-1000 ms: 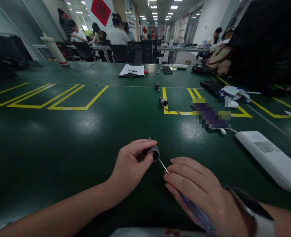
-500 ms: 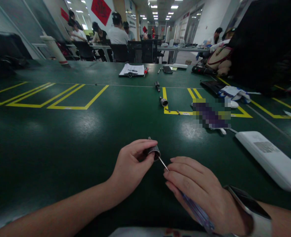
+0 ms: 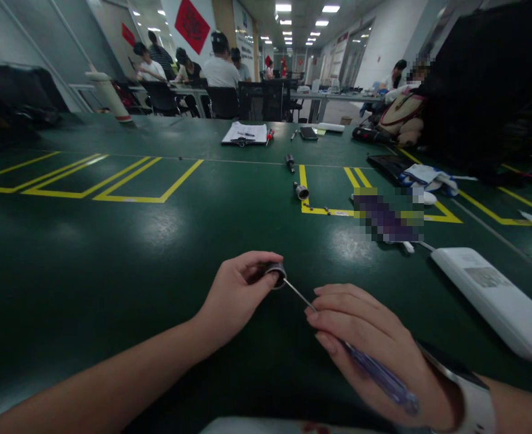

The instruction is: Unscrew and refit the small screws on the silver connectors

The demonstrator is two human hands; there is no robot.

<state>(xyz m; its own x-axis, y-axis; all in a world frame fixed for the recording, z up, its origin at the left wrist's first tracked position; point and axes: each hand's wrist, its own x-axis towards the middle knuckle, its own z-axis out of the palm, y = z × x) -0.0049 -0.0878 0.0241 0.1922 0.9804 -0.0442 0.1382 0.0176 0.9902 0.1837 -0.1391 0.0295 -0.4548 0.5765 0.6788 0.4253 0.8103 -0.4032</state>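
Between thumb and fingers, my left hand (image 3: 241,292) grips a small metal cylindrical part (image 3: 276,278), its round open end turned toward me and to the right. My right hand (image 3: 365,340) is closed around a screwdriver (image 3: 381,380) with a clear purple handle and a thin metal shaft. The shaft's tip meets the rim of the cylinder's opening; whether it is inside I cannot tell. Farther off on the table lie a similar metal cylinder (image 3: 300,191) and a second dark metal part (image 3: 290,162).
Small screws (image 3: 326,210) lie by the yellow tape on the green table (image 3: 112,253). To the right are a white power bank (image 3: 491,301), a pixelated phone (image 3: 385,217) and a cloth (image 3: 428,176). A clipboard (image 3: 246,133) lies farther back; people sit beyond.
The view has shifted slightly. My right hand has drawn the screwdriver back a little, so more shaft and handle show. My left hand has turned the cylinder's opening more toward me.
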